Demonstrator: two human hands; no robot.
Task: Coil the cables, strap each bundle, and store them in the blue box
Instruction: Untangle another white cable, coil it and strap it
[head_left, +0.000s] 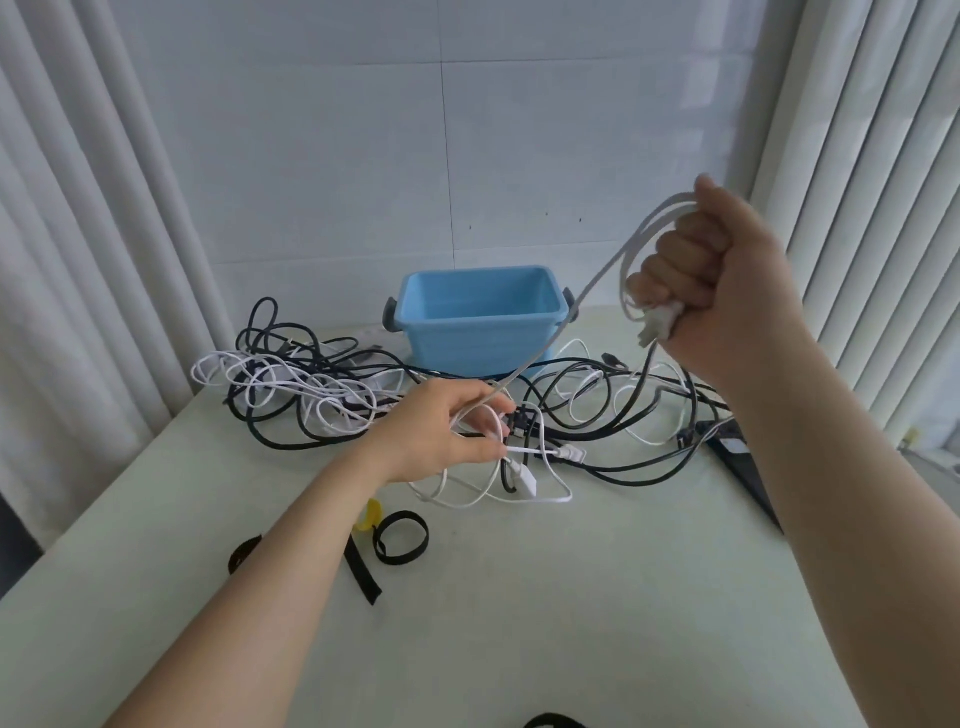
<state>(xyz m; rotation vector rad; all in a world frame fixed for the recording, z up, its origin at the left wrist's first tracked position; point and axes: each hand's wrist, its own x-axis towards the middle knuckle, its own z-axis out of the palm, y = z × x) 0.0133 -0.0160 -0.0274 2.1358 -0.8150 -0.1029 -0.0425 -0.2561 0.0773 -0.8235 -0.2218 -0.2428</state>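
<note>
Above and right of the blue box (467, 345), I've got the right hand (727, 291) raised, fist clenched round a few loops of white cable (615, 262). A white plug (657, 322) sticks out under the fist. — op

Left hand? — rev

Just in front of the box, low over the pile. The left hand (447, 431) has its thumb and fingers curled round the same white cable. From my view the line runs straight from fist to hand and crosses the box's right front corner. — op

Where's the box? — rev

At the back of the table (519, 623), upright, open side up. — op

Rest of the cables? — rev

The tangle of black and white cables (311, 395) is spread left of, in front of and right of the box, all loose on the table. — op

Straps? — rev

Well in front of the box, on the near side of the left hand: a black strap loop (402, 515), a flat black strap (363, 571) beside it and a yellow strap (370, 514) touching my left forearm. Another black strap (244, 553) is partly hidden by that arm. — op
</note>
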